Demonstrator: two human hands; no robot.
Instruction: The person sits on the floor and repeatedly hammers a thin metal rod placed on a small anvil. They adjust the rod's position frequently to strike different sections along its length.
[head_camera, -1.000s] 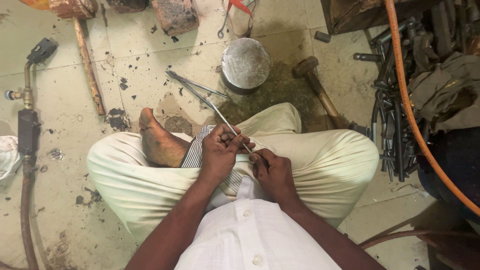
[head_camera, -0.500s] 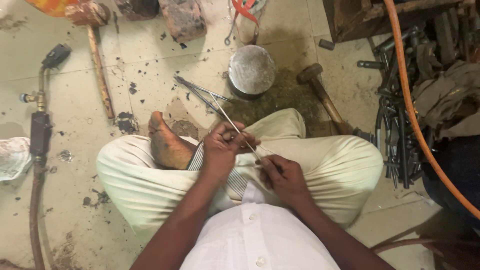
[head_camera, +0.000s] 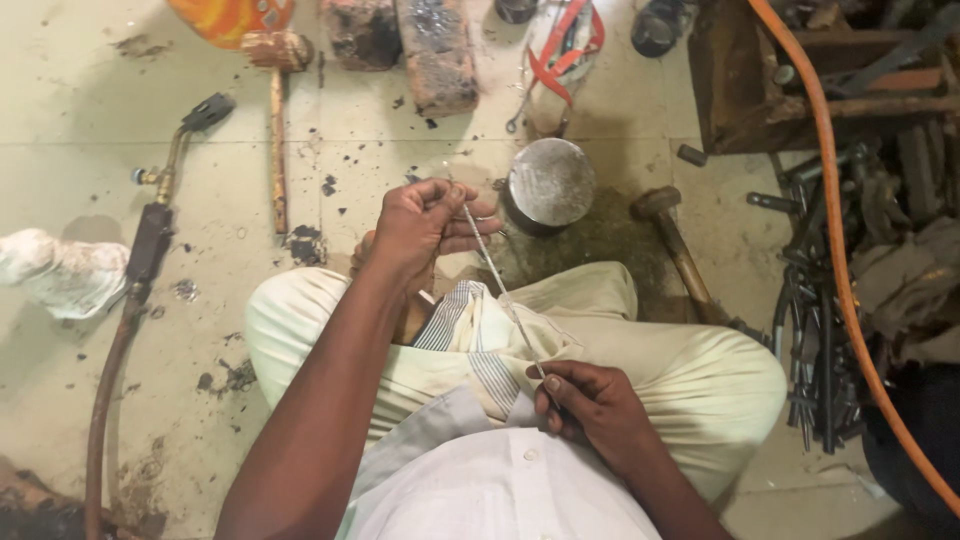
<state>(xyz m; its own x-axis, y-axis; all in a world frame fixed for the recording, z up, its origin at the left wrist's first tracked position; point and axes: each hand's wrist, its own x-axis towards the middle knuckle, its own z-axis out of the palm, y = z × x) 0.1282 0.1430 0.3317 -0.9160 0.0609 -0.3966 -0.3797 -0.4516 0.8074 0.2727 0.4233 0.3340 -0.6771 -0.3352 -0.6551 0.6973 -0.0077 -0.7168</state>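
Both hands pinch a thin metal rod (head_camera: 500, 290) over the lap: left hand (head_camera: 425, 225) at its far end, right hand (head_camera: 590, 405) near. Round metal tin (head_camera: 550, 183) lies at one o'clock, hammer (head_camera: 680, 250) at two, torch (head_camera: 155, 215) at ten.

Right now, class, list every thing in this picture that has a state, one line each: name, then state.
Thin silver metal rod: held taut between both hands, slanted.
Left hand: closed on the rod's far end.
Right hand: pinching the near end.
Round steel tin: upright on the floor.
Wooden-handled hammer: lying flat.
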